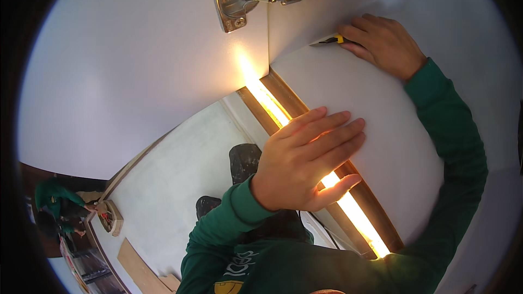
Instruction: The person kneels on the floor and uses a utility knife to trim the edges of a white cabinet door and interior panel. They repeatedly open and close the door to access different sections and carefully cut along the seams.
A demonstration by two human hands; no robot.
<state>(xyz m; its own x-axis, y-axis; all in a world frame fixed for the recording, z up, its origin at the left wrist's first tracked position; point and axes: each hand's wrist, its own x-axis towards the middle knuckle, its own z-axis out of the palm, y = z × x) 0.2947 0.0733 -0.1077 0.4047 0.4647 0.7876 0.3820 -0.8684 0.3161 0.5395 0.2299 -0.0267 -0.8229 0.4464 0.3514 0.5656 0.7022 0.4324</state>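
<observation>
My right hand [384,43] is closed round a yellow and black utility knife [339,38]. Its blade lies at the seam where the white cabinet panel [389,136] meets the side wall. The left hand [305,166] is spread flat, palm down, across the front edge of that panel. Beneath it runs a glowing light strip [361,223], set along brown edging [376,201]; the palm covers the strip's middle. The fingertips reach onto the white panel. Nothing shows in the left hand.
A white cabinet door [136,65] stands at the left, with a metal hinge [235,0] joining it to the wall. Below are pale flooring [180,174] and dark shoes [245,160]. Another person [54,201] in green works at a wooden box [111,219]; board pieces [139,264] lie nearby.
</observation>
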